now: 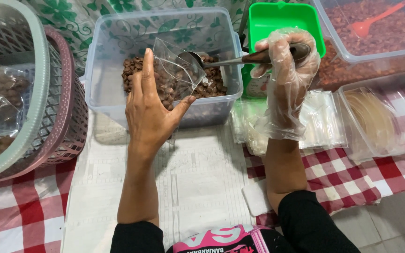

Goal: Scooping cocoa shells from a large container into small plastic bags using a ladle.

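My left hand (pixel 150 110) holds a small clear plastic bag (pixel 176 70) open over a clear plastic tub (pixel 99 89) of brown round snacks (pixel 212 84). The bag is partly filled with the same brown pieces. My right hand (pixel 284 77), in a thin clear plastic glove, grips the handle of a metal spoon (pixel 198 60). The spoon's bowl sits at the mouth of the bag.
Stacked baskets (pixel 48 117) with packed bags stand at the left. A green container (pixel 282 21) and a tub of reddish nuts (pixel 376 33) with a red scoop lie behind. A pile of empty clear bags (pixel 324 119) and a clear tub (pixel 380 117) sit at the right on a red checked cloth (pixel 352 173).
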